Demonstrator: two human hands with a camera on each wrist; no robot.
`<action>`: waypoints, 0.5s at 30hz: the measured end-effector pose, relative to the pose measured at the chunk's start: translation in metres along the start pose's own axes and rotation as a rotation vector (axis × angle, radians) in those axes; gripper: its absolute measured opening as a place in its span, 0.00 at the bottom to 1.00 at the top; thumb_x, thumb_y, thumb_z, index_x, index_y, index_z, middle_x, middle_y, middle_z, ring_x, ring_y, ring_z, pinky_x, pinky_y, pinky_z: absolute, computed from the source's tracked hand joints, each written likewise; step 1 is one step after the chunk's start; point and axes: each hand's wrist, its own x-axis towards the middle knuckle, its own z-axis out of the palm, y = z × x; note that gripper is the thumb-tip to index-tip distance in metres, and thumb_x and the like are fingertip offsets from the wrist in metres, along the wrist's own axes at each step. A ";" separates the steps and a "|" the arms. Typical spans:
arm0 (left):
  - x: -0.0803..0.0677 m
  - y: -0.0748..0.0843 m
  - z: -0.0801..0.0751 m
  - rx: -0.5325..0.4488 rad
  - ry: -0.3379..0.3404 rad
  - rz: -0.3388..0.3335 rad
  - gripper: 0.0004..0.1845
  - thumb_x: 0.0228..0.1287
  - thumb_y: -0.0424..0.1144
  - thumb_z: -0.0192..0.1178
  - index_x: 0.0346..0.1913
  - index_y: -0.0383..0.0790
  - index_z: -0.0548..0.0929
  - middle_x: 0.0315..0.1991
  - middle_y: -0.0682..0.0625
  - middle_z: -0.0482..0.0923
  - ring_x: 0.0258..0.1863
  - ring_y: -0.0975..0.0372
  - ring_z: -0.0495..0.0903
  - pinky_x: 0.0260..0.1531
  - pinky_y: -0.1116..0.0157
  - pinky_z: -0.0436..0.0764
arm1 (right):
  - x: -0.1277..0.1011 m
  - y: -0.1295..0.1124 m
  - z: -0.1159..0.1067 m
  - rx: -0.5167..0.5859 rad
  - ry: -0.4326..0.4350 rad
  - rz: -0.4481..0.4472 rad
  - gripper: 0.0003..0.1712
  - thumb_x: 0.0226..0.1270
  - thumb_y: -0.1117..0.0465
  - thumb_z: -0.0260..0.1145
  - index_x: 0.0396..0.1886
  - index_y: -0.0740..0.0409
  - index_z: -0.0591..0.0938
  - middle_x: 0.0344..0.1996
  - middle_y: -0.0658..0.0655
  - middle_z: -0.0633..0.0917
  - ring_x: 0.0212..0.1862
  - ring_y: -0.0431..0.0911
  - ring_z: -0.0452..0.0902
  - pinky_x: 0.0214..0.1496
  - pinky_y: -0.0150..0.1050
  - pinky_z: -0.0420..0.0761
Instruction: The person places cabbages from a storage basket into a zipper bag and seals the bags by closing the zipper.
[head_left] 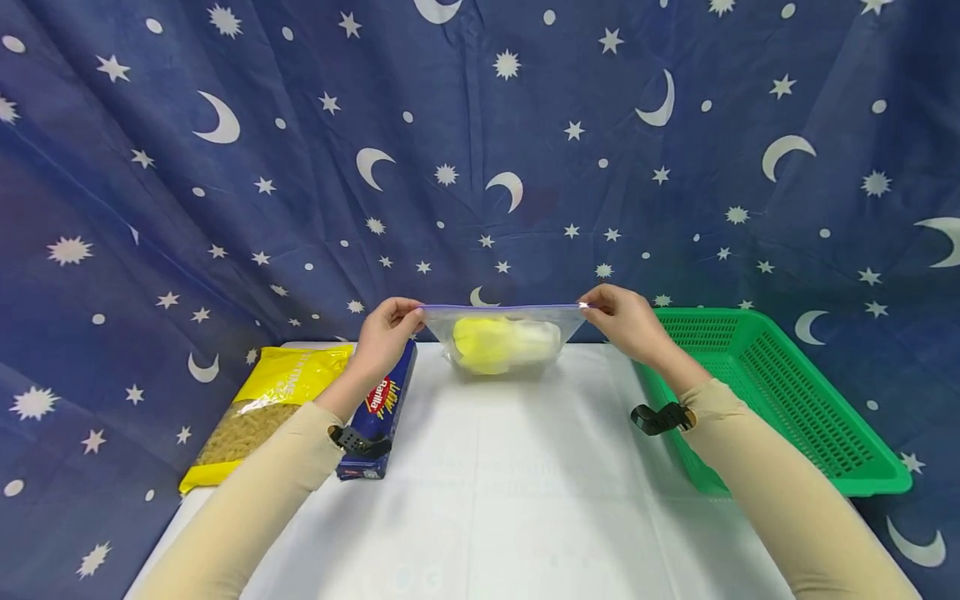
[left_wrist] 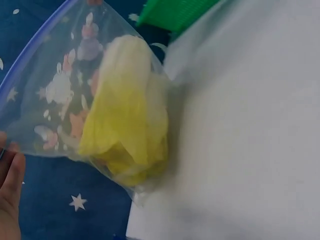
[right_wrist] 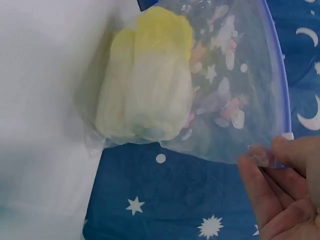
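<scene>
A clear zip bag point(left_wrist: 30, 100) with a purple zip strip point(head_left: 502, 308) and printed animal figures is stretched between both hands. Inside lie yellow-and-white napa cabbages point(right_wrist: 160, 80); two show side by side in the right wrist view. My left hand point(head_left: 384, 335) pinches the bag's top left corner. At the opposite corner, my right hand point(head_left: 624, 321) pinches the top edge with thumb and fingers, beside a small white slider point(right_wrist: 287, 136). The strip runs straight across, and the cabbages sag in the bag's lower part at the table's far edge.
To the left lie a yellow bag of pasta point(head_left: 262, 400) and a dark blue Barilla box point(head_left: 390, 400), partly behind the left arm. A green plastic basket point(head_left: 795, 400) stands on the right. Behind the white table point(head_left: 510, 483) hangs a blue star-and-moon curtain point(head_left: 480, 125).
</scene>
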 end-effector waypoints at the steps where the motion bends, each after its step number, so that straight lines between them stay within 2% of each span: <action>1: -0.006 -0.002 -0.003 0.029 -0.023 0.009 0.14 0.78 0.43 0.59 0.56 0.38 0.80 0.53 0.44 0.80 0.55 0.55 0.83 0.57 0.63 0.82 | -0.004 0.000 0.000 -0.011 -0.019 -0.010 0.12 0.79 0.58 0.62 0.55 0.57 0.83 0.49 0.58 0.85 0.50 0.52 0.82 0.49 0.50 0.83; 7: -0.038 -0.007 -0.021 0.182 -0.201 0.047 0.09 0.75 0.39 0.61 0.52 0.39 0.83 0.48 0.45 0.83 0.48 0.50 0.83 0.50 0.61 0.84 | -0.029 0.003 -0.002 -0.092 -0.162 -0.096 0.10 0.76 0.62 0.64 0.52 0.57 0.85 0.47 0.56 0.87 0.50 0.51 0.83 0.49 0.50 0.85; 11: -0.054 -0.011 -0.024 0.261 -0.338 0.058 0.06 0.73 0.39 0.63 0.49 0.44 0.85 0.45 0.51 0.84 0.46 0.55 0.83 0.47 0.60 0.85 | -0.049 0.009 0.002 -0.140 -0.256 -0.127 0.08 0.74 0.63 0.65 0.48 0.54 0.86 0.44 0.52 0.88 0.48 0.48 0.84 0.48 0.48 0.86; 15: -0.068 -0.018 -0.025 0.365 -0.472 0.116 0.05 0.71 0.39 0.64 0.45 0.50 0.87 0.43 0.58 0.84 0.45 0.61 0.81 0.48 0.60 0.82 | -0.068 0.015 0.013 -0.187 -0.334 -0.134 0.07 0.71 0.65 0.67 0.45 0.51 0.86 0.42 0.49 0.88 0.46 0.45 0.84 0.46 0.45 0.86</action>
